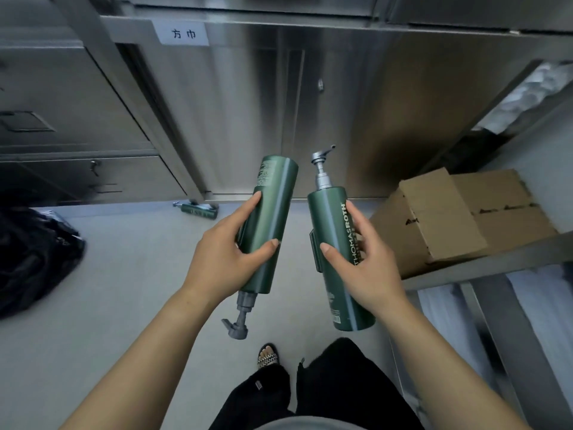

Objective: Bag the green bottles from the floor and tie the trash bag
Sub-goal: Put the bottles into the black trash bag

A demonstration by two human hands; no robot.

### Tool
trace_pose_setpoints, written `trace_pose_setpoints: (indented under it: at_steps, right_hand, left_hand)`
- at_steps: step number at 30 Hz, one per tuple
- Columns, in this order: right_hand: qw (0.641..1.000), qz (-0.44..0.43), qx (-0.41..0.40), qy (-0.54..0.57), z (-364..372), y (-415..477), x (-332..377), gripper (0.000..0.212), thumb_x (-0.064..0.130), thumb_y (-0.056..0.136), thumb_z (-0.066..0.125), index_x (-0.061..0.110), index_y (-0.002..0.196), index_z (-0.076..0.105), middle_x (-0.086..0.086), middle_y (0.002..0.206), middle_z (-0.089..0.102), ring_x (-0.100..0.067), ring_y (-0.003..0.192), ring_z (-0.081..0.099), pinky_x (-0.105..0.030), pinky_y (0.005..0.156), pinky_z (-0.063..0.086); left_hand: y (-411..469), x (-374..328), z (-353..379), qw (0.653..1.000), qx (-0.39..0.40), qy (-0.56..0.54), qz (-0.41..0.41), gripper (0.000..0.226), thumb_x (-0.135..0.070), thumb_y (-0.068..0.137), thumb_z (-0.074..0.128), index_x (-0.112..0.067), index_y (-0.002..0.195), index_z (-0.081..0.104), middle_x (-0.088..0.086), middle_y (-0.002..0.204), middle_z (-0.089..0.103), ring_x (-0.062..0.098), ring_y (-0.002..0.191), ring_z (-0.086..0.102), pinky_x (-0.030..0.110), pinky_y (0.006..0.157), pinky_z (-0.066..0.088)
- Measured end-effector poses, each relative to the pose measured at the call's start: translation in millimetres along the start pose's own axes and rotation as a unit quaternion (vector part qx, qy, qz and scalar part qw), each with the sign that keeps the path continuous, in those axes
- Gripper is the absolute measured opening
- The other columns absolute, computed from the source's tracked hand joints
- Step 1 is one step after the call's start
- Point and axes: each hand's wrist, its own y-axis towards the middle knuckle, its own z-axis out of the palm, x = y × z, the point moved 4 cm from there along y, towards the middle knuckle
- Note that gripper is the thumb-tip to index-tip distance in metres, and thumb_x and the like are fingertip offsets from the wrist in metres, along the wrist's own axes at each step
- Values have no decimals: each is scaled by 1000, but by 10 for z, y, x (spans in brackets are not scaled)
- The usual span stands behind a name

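Observation:
My left hand [228, 246] grips a green pump bottle [273, 212] held upside down, its grey pump pointing toward me. My right hand [359, 259] grips a second green pump bottle [331, 231] with white lettering, its pump pointing away and up. Both bottles are held in the air above the floor, side by side. A third green bottle [198, 209] lies on its side on the floor by the foot of the steel cabinet. The black trash bag [34, 252] sits crumpled on the floor at the left edge.
Stainless steel cabinets [235, 103] stand straight ahead and to the left. A steel shelf rack [483, 268] on the right carries a cardboard box [459, 218]. My sandalled foot [267, 356] and black trousers show at the bottom.

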Motion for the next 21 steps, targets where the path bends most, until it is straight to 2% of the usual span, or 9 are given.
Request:
trace_pose_setpoints:
  at_steps: [3,7,9,11,13,17,19,21]
  right_hand:
    - [1000,-9,18,-10,62,213,72,73,47,75,67,55,136,27,19,133,49,-3,116,51,-37,97,48]
    - [999,-13,35,8,78,656,94,73,44,75,68,53,137,29,17,133,51,-4,115,52,-39,97,49]
    - [999,-18,47,15,88,915,113,72,43,75,68,52,136,30,16,132,52,-3,115,52,-38,98,48]
    - [997,-32,65,20,101,1207,167,72,43,75,68,54,135,30,17,131,52,1,113,51,-32,96,48]
    - [995,-48,81,26,112,1500,227,72,43,76,69,57,134,29,21,129,52,7,110,50,-22,92,45]
    - [989,-83,113,50,204,2033,383,71,44,75,68,61,131,29,36,122,47,23,104,44,3,75,39]
    - [984,-98,136,59,309,2226,472,71,45,74,68,62,131,29,38,122,45,24,104,43,3,73,39]
    - [978,-113,164,59,459,2352,578,72,48,72,67,62,131,29,40,123,44,24,105,42,-2,76,38]
  left_hand:
    - [118,33,-38,1000,-9,5,-14,75,-47,71,69,-58,134,30,-26,114,52,-9,86,48,-1,71,35]
    - [391,36,-89,999,-29,8,-38,74,-44,70,72,-60,130,33,-30,109,55,-25,80,47,-4,67,35]
    - [580,17,-136,997,-50,21,-54,74,-43,69,73,-60,130,34,-29,107,56,-26,76,47,-4,66,35]
    - [778,-17,-192,994,-77,33,-71,75,-44,68,72,-59,130,33,-29,103,55,-22,75,50,-3,63,37]
    - [973,-48,-230,991,-94,38,-84,75,-46,67,71,-60,130,32,-37,95,50,-14,76,55,0,60,38]
    - [1277,-67,-373,985,-129,42,-106,75,-47,67,71,-62,129,32,-43,88,43,-12,80,57,2,59,40]
    - [1311,-18,-487,979,-158,36,-121,74,-47,66,71,-61,129,33,-44,89,44,-16,76,57,1,58,40]
    - [1259,57,-610,971,-186,37,-144,74,-46,66,71,-62,128,34,-44,89,45,-21,76,53,-3,59,36]
